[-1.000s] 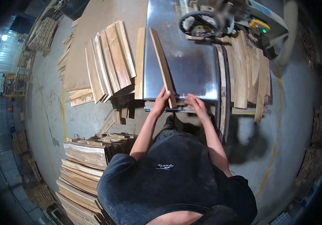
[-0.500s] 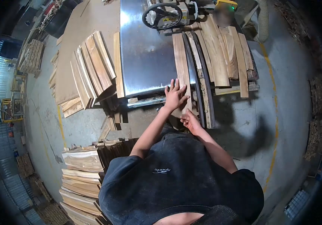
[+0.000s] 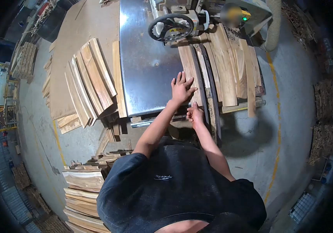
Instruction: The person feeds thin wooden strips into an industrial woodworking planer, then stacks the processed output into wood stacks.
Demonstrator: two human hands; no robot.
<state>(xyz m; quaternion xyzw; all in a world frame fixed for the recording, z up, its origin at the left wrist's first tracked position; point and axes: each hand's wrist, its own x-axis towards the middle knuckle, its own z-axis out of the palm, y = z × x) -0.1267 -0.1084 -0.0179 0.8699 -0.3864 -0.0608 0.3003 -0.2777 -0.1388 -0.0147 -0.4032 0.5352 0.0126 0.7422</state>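
Observation:
A long wooden board (image 3: 190, 66) lies on the steel machine table (image 3: 147, 85), its far end at the machine head. My left hand (image 3: 181, 89) rests over the board's left edge with its fingers spread. At the board's near end is my right hand (image 3: 196, 115), thumb up on top and fingers curled underneath. Directly right of the board runs a curved, dark-edged guide (image 3: 211, 87). The machine's black handwheel (image 3: 170, 28) stands above the board's far end, which is partly hidden.
Curved wooden pieces (image 3: 90, 77) lie stacked left of the table, and more boards (image 3: 224, 66) lie to the right. A tall stack of planks (image 3: 83, 194) stands at my left side. A ribbed hose (image 3: 274, 27) hangs at the back right. A person is behind the machine.
The board has slid forward along the guide toward the machine head, and both my hands have moved forward with it. The camera view has shifted slightly.

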